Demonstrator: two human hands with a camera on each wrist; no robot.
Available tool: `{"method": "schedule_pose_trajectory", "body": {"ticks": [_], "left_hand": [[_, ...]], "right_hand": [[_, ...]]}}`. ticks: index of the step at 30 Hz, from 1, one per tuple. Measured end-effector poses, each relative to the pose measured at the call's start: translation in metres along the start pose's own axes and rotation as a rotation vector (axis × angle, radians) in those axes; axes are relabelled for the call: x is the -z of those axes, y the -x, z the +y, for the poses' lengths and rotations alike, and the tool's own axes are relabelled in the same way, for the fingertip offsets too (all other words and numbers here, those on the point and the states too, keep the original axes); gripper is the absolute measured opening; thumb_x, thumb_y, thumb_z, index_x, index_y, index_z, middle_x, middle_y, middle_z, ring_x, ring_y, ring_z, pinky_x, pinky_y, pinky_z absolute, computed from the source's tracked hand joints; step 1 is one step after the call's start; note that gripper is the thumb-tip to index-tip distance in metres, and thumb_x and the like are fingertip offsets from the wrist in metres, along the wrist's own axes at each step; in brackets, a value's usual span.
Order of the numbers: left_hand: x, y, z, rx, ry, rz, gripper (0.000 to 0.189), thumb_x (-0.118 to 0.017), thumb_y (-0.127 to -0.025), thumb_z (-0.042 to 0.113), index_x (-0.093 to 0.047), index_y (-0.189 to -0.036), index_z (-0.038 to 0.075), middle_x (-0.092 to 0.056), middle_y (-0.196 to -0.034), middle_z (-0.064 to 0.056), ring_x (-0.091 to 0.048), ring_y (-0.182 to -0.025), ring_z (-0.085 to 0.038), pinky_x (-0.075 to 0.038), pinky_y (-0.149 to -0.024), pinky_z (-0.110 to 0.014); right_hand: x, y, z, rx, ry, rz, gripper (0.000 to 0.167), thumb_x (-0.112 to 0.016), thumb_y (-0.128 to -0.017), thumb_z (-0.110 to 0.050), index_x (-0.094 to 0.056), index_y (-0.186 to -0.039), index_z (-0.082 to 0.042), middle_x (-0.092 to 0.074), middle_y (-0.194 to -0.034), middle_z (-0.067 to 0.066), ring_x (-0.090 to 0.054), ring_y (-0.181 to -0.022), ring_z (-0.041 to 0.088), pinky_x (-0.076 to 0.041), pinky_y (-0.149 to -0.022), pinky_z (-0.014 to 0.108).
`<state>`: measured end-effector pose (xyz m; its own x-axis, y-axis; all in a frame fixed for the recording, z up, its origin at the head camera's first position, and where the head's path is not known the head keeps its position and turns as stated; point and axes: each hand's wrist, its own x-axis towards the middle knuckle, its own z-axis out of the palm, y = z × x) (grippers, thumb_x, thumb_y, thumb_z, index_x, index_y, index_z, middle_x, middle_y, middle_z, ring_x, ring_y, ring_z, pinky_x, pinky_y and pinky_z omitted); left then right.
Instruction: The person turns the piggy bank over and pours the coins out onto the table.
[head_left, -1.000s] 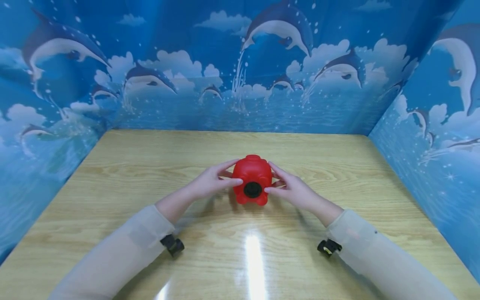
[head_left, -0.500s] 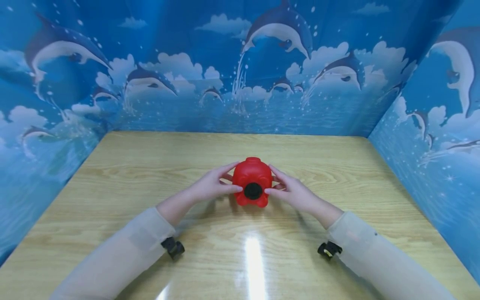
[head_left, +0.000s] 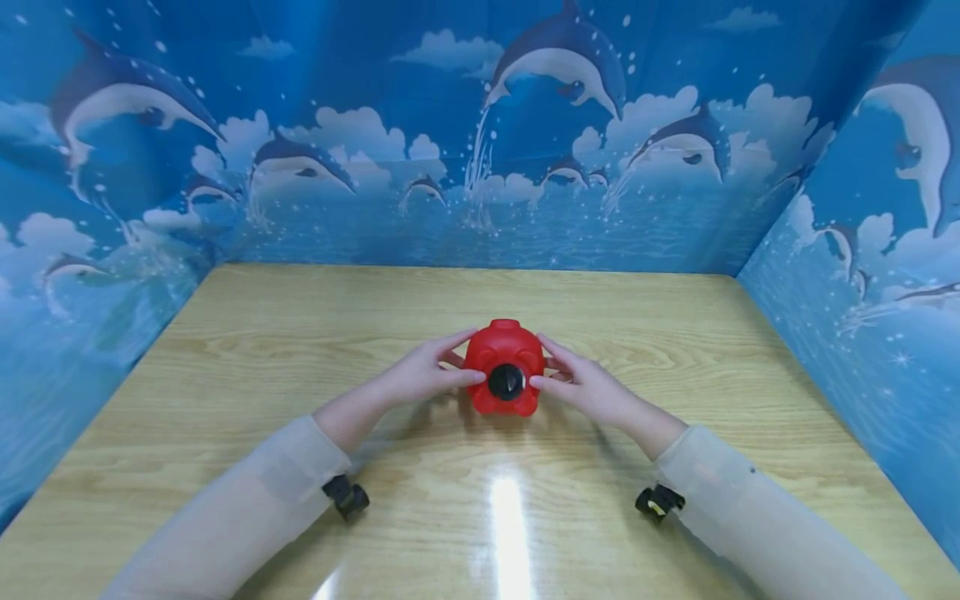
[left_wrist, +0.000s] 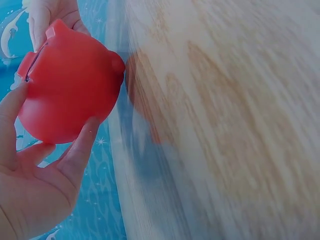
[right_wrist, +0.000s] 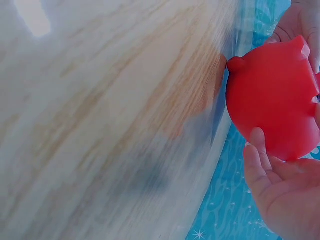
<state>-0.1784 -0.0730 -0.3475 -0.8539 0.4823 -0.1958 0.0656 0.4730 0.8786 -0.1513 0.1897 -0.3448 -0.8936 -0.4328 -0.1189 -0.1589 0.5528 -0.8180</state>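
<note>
Red object (head_left: 504, 343): rounded, with two small stubs (head_left: 527, 405) at its lower front; between the two hands, around the middle of the table's width; whether it rests on the wood or sits just above it, I cannot tell.
Black disc (head_left: 506, 382): round, set in the side facing the person; a pale streak shows across it.
Left hand (head_left: 423, 372): pinches the object from its left side; thumb (head_left: 472, 377) on the near face beside the disc, the other fingers reaching to the side and back.
Right hand (head_left: 592, 387): pinches the opposite side in much the same way; its thumb tip lies just beside the disc's right edge.
Dark seam (left_wrist: 35, 65): seen in the left wrist view, along the object's edge near the left thumb.
Table (head_left: 300, 317): pale wood grain; a bright reflection (head_left: 510, 533) lies nearer the person.
Sleeves (head_left: 240, 508): pale, on both forearms; a small black device (head_left: 347, 497) at each cuff.
Backdrop (head_left: 375, 208): blue, printed with leaping dolphins (head_left: 558, 62) and clouds.
</note>
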Motion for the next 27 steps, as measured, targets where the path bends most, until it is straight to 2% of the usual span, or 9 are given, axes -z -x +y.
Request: {"method": "schedule_pose_trajectory", "body": {"ticks": [17, 27], "left_hand": [[-0.0019, -0.0019, -0.0021, 0.031, 0.01, -0.006, 0.078, -0.07, -0.082, 0.04, -0.03, -0.147, 0.027, -0.054, -0.123, -0.008, -0.053, -0.109, -0.023, -0.052, -0.08, -0.038], [-0.0052, -0.0052, -0.0024, 0.068, 0.055, 0.015, 0.081, -0.07, -0.082, 0.038, -0.024, -0.148, 0.031, -0.05, -0.13, -0.009, -0.053, -0.113, -0.026, -0.053, -0.078, -0.037]], "right_hand": [[0.0005, -0.0011, -0.0002, 0.013, -0.007, -0.01, 0.075, -0.057, -0.092, -0.039, -0.018, -0.15, -0.014, -0.039, -0.143, 0.015, -0.041, -0.127, 0.033, -0.038, -0.099, 0.05], [0.0031, -0.0072, 0.0023, -0.022, -0.013, -0.019, 0.075, -0.055, -0.092, -0.044, -0.017, -0.15, -0.015, -0.042, -0.141, 0.015, -0.042, -0.127, 0.03, -0.035, -0.101, 0.05]]}}
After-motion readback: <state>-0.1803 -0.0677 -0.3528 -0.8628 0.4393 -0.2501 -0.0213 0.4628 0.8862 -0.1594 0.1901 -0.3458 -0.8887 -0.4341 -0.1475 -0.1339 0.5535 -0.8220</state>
